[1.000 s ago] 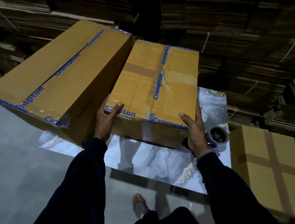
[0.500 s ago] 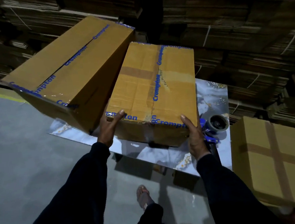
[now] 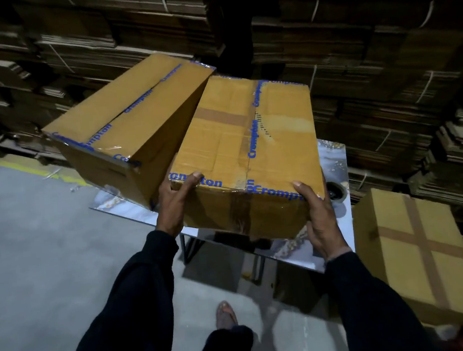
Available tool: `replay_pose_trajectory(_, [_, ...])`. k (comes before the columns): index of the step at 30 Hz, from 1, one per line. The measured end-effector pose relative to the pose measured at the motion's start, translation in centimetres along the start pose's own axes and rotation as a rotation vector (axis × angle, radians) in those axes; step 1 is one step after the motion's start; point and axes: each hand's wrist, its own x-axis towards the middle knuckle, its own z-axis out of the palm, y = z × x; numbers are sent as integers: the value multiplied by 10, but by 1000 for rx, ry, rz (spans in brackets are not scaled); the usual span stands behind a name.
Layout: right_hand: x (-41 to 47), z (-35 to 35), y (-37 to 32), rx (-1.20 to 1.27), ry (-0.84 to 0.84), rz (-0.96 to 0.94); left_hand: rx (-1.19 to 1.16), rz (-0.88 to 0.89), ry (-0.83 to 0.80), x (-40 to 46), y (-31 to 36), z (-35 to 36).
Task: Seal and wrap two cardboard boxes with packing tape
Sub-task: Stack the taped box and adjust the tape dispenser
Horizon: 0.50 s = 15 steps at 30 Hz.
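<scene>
Though thumb-topped, box (image 3: 250, 151) between fingers (image 3: 318, 209).

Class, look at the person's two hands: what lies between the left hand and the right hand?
In the head view, the near end of the taped cardboard box lies between them; the left hand and right hand grip its two near corners.

- Your tape roll (image 3: 335, 192) is mostly hidden behind the near box (image 3: 251, 156).
- Both boxes cover most of the bench (image 3: 333, 163).
- Your left hand (image 3: 175, 205) fingers (image 3: 194, 178) are partly tucked between boxes.
- Floor box (image 3: 425, 259) is cut off by the right edge.
- Tape lettering is partly unreadable.
</scene>
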Motion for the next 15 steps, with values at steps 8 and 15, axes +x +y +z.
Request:
replay_pose_trajectory(8, [-5,9,-56,93,65,-18,54,170,-52,-6,62,13])
replay_pose_trajectory(15, [24,59,-101,119,123,-44,80,256,-106,36,130,14])
